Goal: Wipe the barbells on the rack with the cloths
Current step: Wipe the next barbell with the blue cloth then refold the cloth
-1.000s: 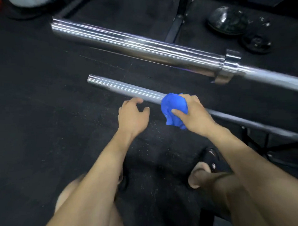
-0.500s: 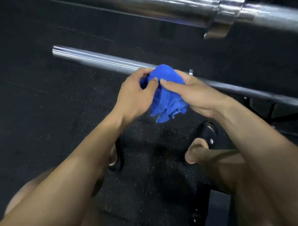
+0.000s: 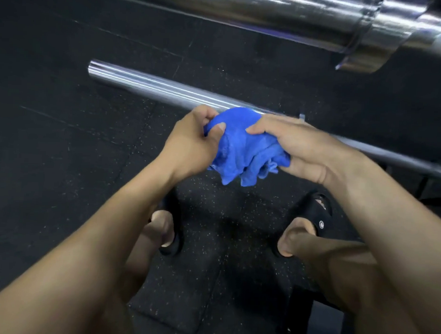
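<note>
Both hands (image 3: 192,146) (image 3: 297,147) clamp the bunched cloth (image 3: 242,147) — wiped like that, it may skip patches of the bar (image 3: 152,87).

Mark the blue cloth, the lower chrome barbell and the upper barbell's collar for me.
crumpled blue cloth (image 3: 242,147): head view, on its bunched middle between both hands.
thin lower chrome barbell (image 3: 152,85): head view, on its bare sleeve near the free end.
thick upper barbell's chrome collar (image 3: 373,44): head view, on the collar's flange.

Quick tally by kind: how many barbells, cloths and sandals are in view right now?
Barbells: 2, the upper barbell and the lower barbell
Blue cloth: 1, gripped by left hand and right hand
Black sandals: 2
Total: 5
</note>
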